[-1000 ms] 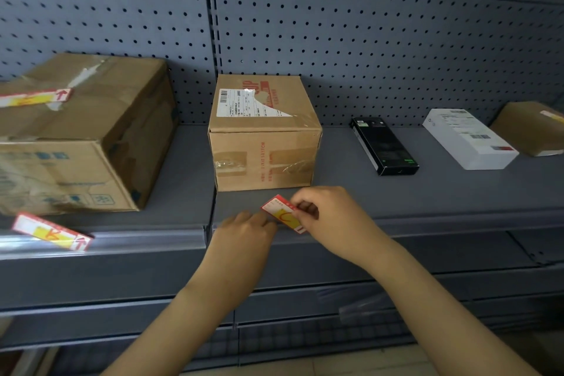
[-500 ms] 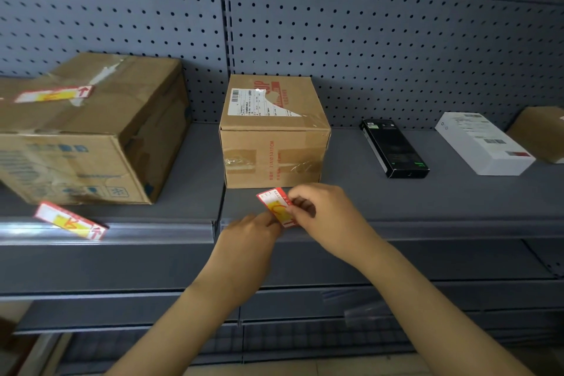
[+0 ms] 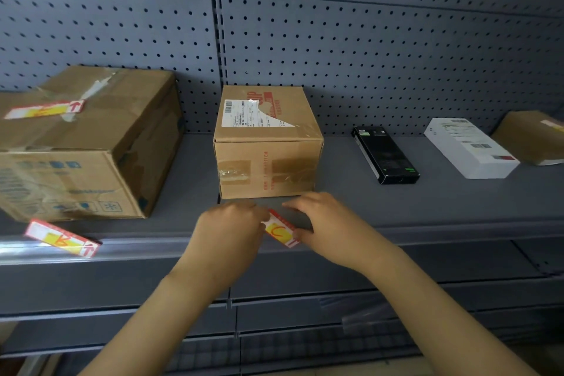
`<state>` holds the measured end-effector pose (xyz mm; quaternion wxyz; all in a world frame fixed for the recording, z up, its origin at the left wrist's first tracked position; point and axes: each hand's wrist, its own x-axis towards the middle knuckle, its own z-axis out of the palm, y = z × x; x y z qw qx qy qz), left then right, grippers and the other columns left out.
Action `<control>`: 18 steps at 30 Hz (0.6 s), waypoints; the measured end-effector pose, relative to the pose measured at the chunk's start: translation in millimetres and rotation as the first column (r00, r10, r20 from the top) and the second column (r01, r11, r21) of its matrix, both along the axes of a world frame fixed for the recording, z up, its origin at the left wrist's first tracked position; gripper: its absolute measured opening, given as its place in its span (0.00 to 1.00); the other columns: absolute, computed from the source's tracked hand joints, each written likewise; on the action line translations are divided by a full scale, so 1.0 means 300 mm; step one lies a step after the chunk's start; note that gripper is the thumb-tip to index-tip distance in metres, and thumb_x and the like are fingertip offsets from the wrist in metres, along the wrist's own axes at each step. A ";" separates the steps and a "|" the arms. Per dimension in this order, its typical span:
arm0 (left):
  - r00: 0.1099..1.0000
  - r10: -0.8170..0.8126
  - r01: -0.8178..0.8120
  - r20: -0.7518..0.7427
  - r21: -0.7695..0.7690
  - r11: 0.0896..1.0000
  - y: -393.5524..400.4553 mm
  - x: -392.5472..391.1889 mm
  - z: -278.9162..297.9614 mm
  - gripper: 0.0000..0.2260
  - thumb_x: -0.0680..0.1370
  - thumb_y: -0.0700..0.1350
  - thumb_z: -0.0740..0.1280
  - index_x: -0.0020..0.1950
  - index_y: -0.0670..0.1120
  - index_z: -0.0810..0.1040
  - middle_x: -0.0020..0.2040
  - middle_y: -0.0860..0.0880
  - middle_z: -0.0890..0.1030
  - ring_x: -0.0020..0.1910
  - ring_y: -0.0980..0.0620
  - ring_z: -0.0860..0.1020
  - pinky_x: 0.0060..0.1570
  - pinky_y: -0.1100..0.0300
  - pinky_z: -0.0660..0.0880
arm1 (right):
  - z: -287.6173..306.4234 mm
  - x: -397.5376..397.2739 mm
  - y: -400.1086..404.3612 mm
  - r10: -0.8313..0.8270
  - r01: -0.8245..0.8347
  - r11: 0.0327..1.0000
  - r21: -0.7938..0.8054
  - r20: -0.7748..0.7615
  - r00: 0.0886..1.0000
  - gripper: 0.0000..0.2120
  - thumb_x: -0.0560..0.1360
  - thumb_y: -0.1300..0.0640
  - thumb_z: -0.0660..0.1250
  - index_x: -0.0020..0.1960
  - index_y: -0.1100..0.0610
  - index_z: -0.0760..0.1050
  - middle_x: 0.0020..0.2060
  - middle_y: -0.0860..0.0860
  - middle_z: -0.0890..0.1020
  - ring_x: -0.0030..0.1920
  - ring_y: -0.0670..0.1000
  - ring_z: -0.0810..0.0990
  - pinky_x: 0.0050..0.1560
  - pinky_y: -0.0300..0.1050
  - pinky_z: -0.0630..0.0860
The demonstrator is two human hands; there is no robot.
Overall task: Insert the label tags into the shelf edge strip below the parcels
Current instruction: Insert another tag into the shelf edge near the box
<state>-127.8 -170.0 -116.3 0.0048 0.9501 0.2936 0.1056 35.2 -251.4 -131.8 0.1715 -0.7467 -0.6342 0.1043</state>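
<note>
A red, white and yellow label tag (image 3: 280,230) lies tilted at the shelf edge strip (image 3: 427,235), just in front of the small cardboard parcel (image 3: 268,143). My left hand (image 3: 232,232) pinches the tag's left end and my right hand (image 3: 323,223) pinches its right end. Another tag (image 3: 62,238) sits crooked in the clear strip below the large cardboard parcel (image 3: 88,143). A third tag (image 3: 45,109) lies on top of that large parcel.
On the grey shelf (image 3: 396,201) to the right lie a black box (image 3: 386,154), a white box (image 3: 470,146) and a brown parcel (image 3: 531,137) at the frame edge. Pegboard backs the shelf. Lower shelves run below.
Both hands have brought the tag down from above the shelf edge onto the edge strip. My left hand now pinches its left end. The view shifted slightly left.
</note>
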 end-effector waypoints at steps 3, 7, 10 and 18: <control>0.994 0.010 -0.016 0.107 0.057 0.998 0.039 0.011 0.060 0.07 0.77 0.47 0.62 0.46 0.51 0.79 0.44 0.52 0.81 0.40 0.48 0.79 0.34 0.58 0.75 | 0.035 0.011 -0.022 -0.046 0.046 0.999 0.002 0.043 0.998 0.21 0.75 0.51 0.66 0.68 0.50 0.69 0.65 0.50 0.74 0.64 0.52 0.69 0.61 0.49 0.71; 0.986 -0.036 0.024 0.165 0.076 0.997 0.050 0.074 0.139 0.07 0.78 0.47 0.60 0.49 0.52 0.78 0.46 0.52 0.81 0.42 0.49 0.79 0.40 0.54 0.79 | 0.074 0.018 -0.065 -0.116 0.115 0.993 0.032 0.039 0.992 0.18 0.76 0.49 0.65 0.65 0.50 0.73 0.62 0.50 0.77 0.63 0.52 0.71 0.60 0.49 0.72; 0.988 -0.118 0.106 0.099 0.113 0.988 0.036 0.147 0.154 0.08 0.77 0.46 0.60 0.53 0.50 0.77 0.49 0.50 0.81 0.44 0.48 0.79 0.44 0.53 0.79 | 0.103 0.034 -0.108 -0.198 0.194 0.977 0.087 0.043 0.979 0.14 0.77 0.50 0.64 0.61 0.51 0.75 0.57 0.51 0.79 0.57 0.52 0.76 0.55 0.50 0.76; 0.954 -0.293 0.298 -0.067 0.078 0.951 -0.071 0.372 0.131 0.12 0.77 0.49 0.63 0.59 0.49 0.74 0.57 0.48 0.77 0.56 0.46 0.75 0.50 0.54 0.72 | 0.127 0.144 -0.298 -0.450 0.443 0.888 0.120 0.034 0.893 0.12 0.76 0.52 0.64 0.59 0.52 0.76 0.56 0.53 0.80 0.55 0.54 0.78 0.53 0.51 0.77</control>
